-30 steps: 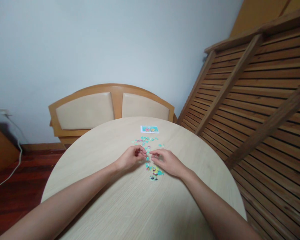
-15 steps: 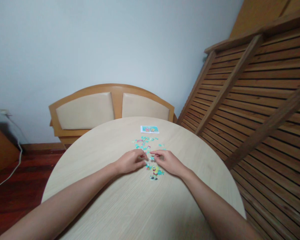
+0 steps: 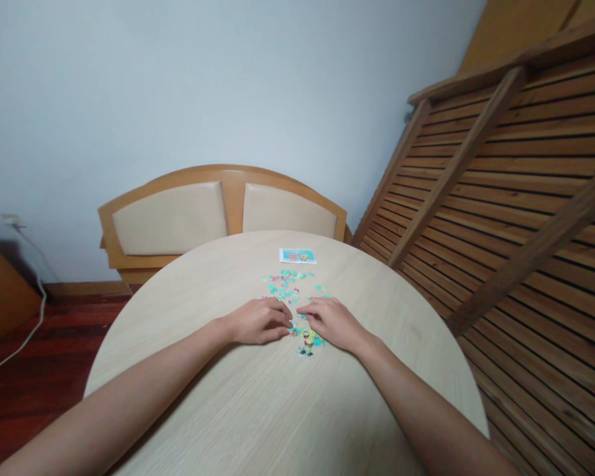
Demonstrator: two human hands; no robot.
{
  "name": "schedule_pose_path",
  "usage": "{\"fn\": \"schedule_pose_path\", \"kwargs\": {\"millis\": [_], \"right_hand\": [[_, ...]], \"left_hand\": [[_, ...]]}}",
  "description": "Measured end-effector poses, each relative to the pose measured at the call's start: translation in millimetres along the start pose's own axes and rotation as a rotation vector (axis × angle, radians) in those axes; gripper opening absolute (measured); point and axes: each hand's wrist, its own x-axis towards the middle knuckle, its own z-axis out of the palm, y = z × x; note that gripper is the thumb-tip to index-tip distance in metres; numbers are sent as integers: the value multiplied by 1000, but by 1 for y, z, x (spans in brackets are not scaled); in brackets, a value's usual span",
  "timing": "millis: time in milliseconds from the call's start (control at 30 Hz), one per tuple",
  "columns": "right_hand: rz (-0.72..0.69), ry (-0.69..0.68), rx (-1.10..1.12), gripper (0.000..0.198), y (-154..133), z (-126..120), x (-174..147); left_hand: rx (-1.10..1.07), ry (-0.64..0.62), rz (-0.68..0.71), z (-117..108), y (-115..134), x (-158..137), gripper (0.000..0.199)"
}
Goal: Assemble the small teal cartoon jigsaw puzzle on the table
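Partly joined jigsaw pieces (image 3: 308,337), showing a yellow cartoon figure on teal, lie on the table in front of me. My left hand (image 3: 265,321) is at their left edge, thumb and fingers curled in on a small puzzle piece (image 3: 293,324). From the right, my right hand (image 3: 333,320) bends over the upper edge. Its fingertips are closed on a teal puzzle piece (image 3: 302,317), mostly covered by the fingers. Beyond both hands, several loose teal and pink puzzle pieces (image 3: 287,284) are scattered.
A picture sheet (image 3: 297,256) with the cartoon scene lies toward the far side of the round table (image 3: 218,403). Behind it stands a padded headboard (image 3: 171,218) against the wall. A slatted wooden panel (image 3: 500,192) leans at the right. A white cable (image 3: 42,311) hangs at the left.
My right hand has lowered slightly, its fingers now flatter over the teal piece. My left fingers have drawn a little closer to the thumb at the joined pieces.
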Motion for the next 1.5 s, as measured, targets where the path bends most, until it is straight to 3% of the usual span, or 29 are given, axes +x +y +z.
{"fn": "schedule_pose_path", "kwargs": {"millis": [200, 567, 900, 1500], "right_hand": [[12, -2, 51, 32, -5, 0, 0], [224, 42, 469, 26, -8, 11, 4], [193, 29, 380, 35, -11, 12, 4], [192, -22, 381, 24, -8, 10, 1]], "left_hand": [[-13, 7, 8, -1, 1, -1, 25], [-8, 8, 21, -1, -2, -1, 25], [24, -11, 32, -2, 0, -1, 27], [30, 15, 58, 0, -3, -1, 24]]}}
